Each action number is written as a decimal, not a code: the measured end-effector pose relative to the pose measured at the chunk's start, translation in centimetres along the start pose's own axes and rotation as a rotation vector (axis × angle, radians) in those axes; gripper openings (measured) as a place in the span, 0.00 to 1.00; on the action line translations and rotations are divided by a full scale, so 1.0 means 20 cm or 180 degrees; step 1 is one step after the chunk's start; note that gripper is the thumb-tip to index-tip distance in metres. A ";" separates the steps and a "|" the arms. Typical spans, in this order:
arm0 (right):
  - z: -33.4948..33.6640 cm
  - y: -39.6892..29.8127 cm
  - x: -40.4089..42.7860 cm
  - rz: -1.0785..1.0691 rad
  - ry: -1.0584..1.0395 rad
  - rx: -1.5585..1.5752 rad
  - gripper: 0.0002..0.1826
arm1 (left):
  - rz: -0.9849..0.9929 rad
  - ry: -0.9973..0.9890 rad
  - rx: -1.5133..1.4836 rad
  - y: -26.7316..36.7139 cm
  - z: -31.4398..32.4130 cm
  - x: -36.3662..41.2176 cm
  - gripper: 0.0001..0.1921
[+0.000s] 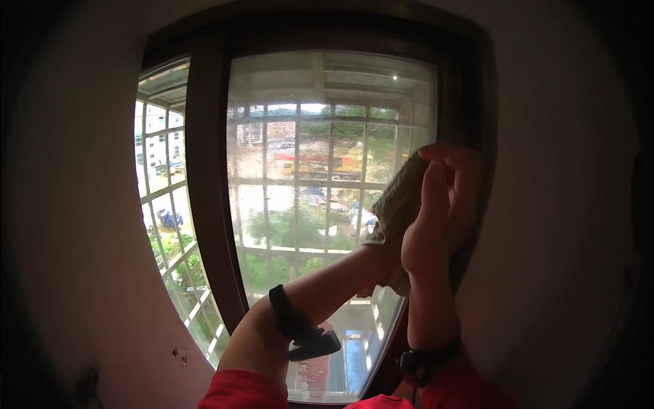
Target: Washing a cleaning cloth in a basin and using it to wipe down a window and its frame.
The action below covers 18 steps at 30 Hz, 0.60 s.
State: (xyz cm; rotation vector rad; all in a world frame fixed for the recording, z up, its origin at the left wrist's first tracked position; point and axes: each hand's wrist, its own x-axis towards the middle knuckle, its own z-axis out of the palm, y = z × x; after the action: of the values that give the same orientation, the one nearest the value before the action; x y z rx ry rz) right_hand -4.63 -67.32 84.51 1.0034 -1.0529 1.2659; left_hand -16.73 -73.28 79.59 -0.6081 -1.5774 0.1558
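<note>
A grey-green cloth (pixel 401 197) lies against the right side of a glass window pane (pixel 306 214), beside the dark window frame (pixel 207 179). My right hand (pixel 447 199) is at the cloth's upper right edge, its fingers bent over the top corner. From the lower left my left forearm reaches across the glass. Its wrist meets the cloth, and my left hand (pixel 386 260) is mostly hidden by the cloth and my right arm, so its fingers cannot be seen.
Black straps with small devices sit on my left forearm (pixel 306 332) and right wrist (pixel 429 360). Outside the glass runs a metal security grille (pixel 168 186), with trees and vehicles beyond. Pale walls (pixel 552 204) flank the window; the left wall has a chipped patch (pixel 180 354).
</note>
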 end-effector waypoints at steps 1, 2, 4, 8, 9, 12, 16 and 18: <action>0.00 -0.01 0.00 -0.0004 -0.0014 0.0004 0.11 | -0.0023 0.0243 0.0169 -0.05 -0.06 0.09 0.25; 0.02 -0.03 -0.01 0.0131 -0.0137 0.0052 0.11 | -0.0075 0.0527 0.0461 -0.16 -0.14 0.19 0.25; 0.07 -0.02 -0.02 0.0614 -0.0514 0.0385 0.11 | -0.0374 0.1058 0.0897 -0.40 -0.32 0.33 0.29; 0.28 0.15 0.16 -0.0370 -0.0298 0.0002 0.13 | -0.0847 0.0892 0.2092 -0.78 -0.65 0.47 0.32; 0.35 0.15 0.21 -0.0688 -0.0448 -0.0189 0.14 | -0.0665 0.0602 0.2559 -0.83 -0.72 0.46 0.32; 0.49 0.18 0.33 -0.1382 -0.0352 -0.0866 0.16 | -0.0406 0.1128 0.2271 -0.98 -0.76 0.52 0.28; 0.60 0.16 0.43 -0.1778 0.0018 -0.1472 0.18 | 0.0018 0.2019 0.2376 -1.11 -0.76 0.56 0.19; 0.58 0.17 0.49 -0.1604 -0.0307 -0.1726 0.16 | -0.0043 0.1629 0.2201 -1.04 -0.77 0.53 0.19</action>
State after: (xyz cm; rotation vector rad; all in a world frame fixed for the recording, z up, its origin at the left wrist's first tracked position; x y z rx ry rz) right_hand -8.41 -76.11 96.80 0.8351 -1.0516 0.4862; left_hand -7.74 -89.88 100.14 -0.0741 -0.9401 0.4722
